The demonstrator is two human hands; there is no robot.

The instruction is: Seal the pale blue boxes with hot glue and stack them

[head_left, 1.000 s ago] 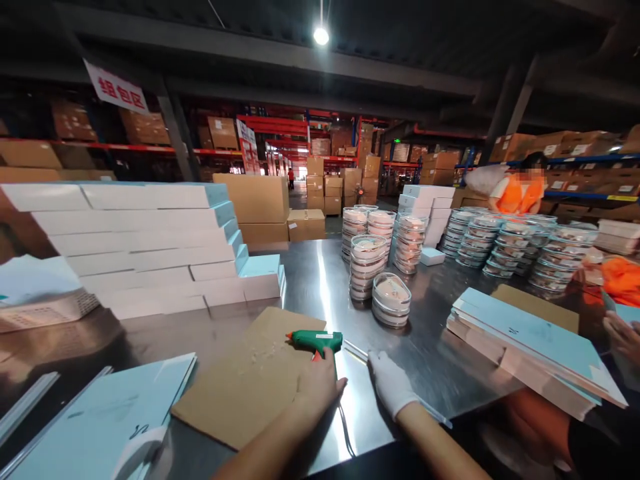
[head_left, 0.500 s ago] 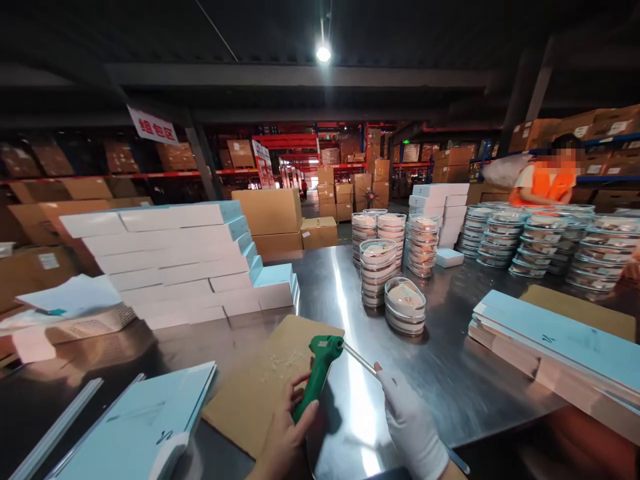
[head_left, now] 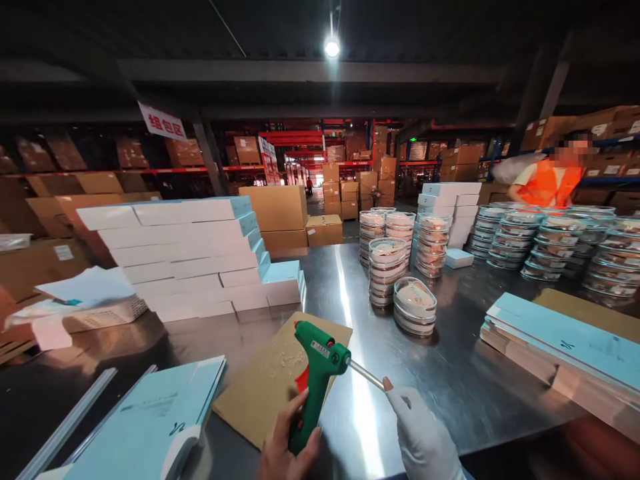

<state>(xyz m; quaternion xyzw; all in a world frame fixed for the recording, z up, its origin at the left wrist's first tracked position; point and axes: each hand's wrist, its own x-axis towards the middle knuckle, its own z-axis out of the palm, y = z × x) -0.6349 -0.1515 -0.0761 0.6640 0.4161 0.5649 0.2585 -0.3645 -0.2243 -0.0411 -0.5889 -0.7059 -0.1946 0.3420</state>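
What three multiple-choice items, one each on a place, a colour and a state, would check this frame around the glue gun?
1. Where is the glue gun?
A. lying on the cardboard sheet
B. held up in the left hand
C. on the white boxes

2. What colour is the gun's body?
A. green
B. yellow
C. black

3. What is the right hand doing?
A. resting flat on the table
B. holding a round container
C. pinching the glue stick at the gun's back

Answers: 1 B, the bare left hand grips the handle above the cardboard sheet. 2 A, green with a red trigger. 3 C, the gloved right hand pinches the glue stick.
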